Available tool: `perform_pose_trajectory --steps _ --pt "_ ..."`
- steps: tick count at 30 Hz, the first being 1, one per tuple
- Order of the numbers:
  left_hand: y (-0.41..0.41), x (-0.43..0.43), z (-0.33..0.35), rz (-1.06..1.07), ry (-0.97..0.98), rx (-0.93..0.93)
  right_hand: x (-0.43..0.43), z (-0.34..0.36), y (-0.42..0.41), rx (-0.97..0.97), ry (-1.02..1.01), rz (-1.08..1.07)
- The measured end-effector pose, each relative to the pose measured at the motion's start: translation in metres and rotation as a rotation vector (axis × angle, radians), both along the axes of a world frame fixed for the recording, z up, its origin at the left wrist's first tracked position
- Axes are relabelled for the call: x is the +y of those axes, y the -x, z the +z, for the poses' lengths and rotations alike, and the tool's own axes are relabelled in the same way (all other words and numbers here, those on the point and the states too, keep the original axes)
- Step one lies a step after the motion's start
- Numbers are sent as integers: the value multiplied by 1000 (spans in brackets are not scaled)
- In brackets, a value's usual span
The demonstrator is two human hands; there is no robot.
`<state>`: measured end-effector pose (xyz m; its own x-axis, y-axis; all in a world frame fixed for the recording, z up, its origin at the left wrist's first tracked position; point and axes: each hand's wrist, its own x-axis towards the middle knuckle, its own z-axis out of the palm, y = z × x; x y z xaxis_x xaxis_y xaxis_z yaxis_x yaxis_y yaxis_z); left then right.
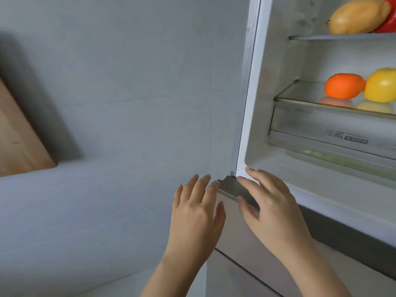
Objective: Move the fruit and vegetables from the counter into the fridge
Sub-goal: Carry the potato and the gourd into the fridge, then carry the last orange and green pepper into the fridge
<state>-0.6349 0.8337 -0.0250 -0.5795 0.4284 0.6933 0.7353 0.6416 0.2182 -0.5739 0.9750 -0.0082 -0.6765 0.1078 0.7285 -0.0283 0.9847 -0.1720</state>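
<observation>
You've got the white-lined fridge (285, 61) open. Tan-yellow oval mango (360, 16) lies beside a red pepper (389, 22) on the upper shelf (317, 37). Round orange fruit (344, 85) sits just beside a round yellow fruit (382, 85) on the glass lid (300, 91). Blurred green veg (334, 160) sits in the clear drawer (300, 123).

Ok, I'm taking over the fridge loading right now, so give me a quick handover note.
Left hand: open, empty, beside the fridge.
Right hand: open, empty, fingers at the open compartment's lower left corner.
Done: yellow-brown fruit and red item on the top shelf; orange fruit and yellow fruit on the glass shelf; green item in the drawer below.
Left: what remains on the counter can't be seen here, so check it, load any leftovers, then close the fridge.
</observation>
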Motion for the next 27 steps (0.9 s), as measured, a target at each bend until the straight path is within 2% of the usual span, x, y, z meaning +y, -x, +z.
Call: perform_pose_trajectory --steps 9,15,27 --pt "-26 -104 5 340 14 -33 -88 1 20 -14 -7 329" --pt "-74 -192 12 571 10 -35 -180 10 7 15 5 540" --pt "-264 -423 3 976 -26 -40 -428 1 -126 -41 55 954"
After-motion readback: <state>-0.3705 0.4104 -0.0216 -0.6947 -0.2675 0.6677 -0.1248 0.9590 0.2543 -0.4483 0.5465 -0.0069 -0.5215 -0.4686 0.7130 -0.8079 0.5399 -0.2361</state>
